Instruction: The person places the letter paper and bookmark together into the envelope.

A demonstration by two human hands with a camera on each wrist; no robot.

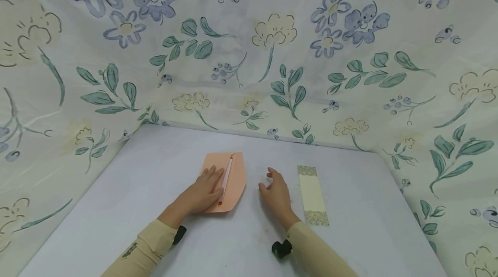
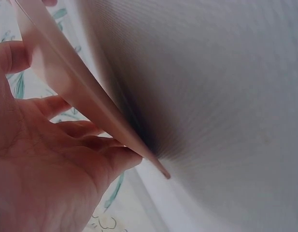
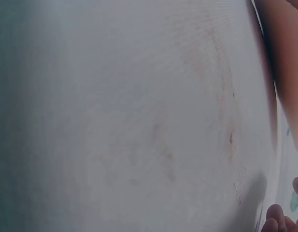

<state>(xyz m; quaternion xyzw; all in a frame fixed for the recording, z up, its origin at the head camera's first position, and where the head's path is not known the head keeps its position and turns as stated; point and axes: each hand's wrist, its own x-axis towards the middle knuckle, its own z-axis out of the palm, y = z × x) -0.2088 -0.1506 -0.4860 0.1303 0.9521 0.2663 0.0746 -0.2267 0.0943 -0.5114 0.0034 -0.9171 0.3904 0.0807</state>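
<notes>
A peach paper envelope (image 1: 235,186) lies on the white table, a narrow white strip (image 1: 226,178) running lengthwise down it. My left hand (image 1: 205,191) rests on the envelope's left part, fingers spread and nearly straight, thumb beside the strip. From the side, in the left wrist view, the envelope (image 2: 74,87) shows edge-on with the fingers against it. To the right, my right hand (image 1: 277,195) hovers by the table with loosely bent fingers and nothing in them. Only its fingertips (image 3: 276,218) show in the right wrist view's lower corner.
Right of the right hand lies a long cream card (image 1: 312,192) with glittery gold bands at both ends. A floral sheet (image 1: 241,65) hangs behind and along the sides of the white table (image 1: 163,156). Dark wrist cameras sit at both cuffs.
</notes>
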